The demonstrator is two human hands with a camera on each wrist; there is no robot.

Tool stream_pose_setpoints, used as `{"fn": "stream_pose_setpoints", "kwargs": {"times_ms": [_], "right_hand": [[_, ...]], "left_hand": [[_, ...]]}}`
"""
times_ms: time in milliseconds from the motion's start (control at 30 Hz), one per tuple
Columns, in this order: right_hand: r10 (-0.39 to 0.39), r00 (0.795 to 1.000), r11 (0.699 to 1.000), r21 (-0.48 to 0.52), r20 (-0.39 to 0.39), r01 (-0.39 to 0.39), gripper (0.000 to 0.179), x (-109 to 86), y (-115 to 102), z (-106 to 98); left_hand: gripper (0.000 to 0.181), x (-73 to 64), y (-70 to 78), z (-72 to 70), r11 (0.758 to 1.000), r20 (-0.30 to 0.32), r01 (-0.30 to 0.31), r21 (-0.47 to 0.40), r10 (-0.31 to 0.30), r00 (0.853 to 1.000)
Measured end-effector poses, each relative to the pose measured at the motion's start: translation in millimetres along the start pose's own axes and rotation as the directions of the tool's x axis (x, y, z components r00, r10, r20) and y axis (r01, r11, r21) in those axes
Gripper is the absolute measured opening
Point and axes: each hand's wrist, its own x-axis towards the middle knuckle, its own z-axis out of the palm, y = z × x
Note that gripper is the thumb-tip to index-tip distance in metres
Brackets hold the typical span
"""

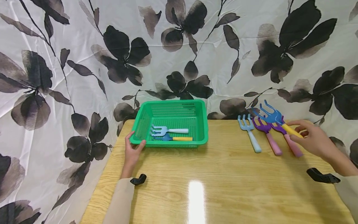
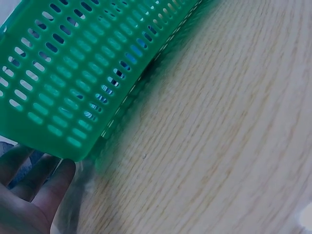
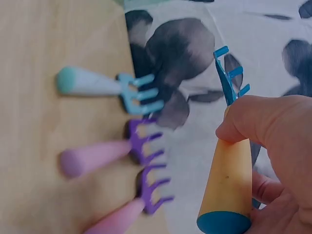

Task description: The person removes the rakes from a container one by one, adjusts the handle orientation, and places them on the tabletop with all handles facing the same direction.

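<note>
Pinching a yellow-handled blue garden fork (image 1: 277,118) in my right hand (image 1: 314,138) over the wooden table (image 1: 221,174)'s far edge, I should lift clear of the pink-handled forks (image 1: 272,143).

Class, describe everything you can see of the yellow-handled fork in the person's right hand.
The fork has a blue head with several curved prongs and a yellow handle, blue at the butt; both look like plastic. Held above the table, it slants, prongs toward the upper left in the head view. The right hand grips its handle.
</note>
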Motion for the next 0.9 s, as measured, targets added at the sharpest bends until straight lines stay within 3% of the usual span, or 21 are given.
{"fn": "stream_pose_setpoints", "kwargs": {"times_ms": [267, 567, 667, 900], "right_hand": [[0.162, 0.986, 0.986, -0.018, -0.048, -0.163, 0.048, -60.4, 37, 12], [0.224, 0.966, 0.974, -0.012, -0.125, -0.227, 0.047, -118.8, 60, 40], [0.288, 0.951, 0.957, -0.001, -0.112, -0.290, 0.048, -134.4, 65, 49], [0.415, 0.904, 0.909, 0.003, -0.099, -0.417, 0.050, -157.0, 72, 62]], "left_hand": [[0.079, -1.3, 4.5, -0.5, 1.000, 0.027, 0.023, 0.003, -0.023, 0.999], [0.079, -0.9, 4.8, 0.9, 0.999, 0.025, 0.034, 0.006, -0.034, 0.999], [0.079, 0.0, 4.0, 1.1, 0.999, 0.018, 0.031, 0.011, -0.031, 0.999], [0.078, 12.8, -24.3, -3.6, 1.000, -0.007, 0.027, 0.015, -0.027, 1.000]]}}
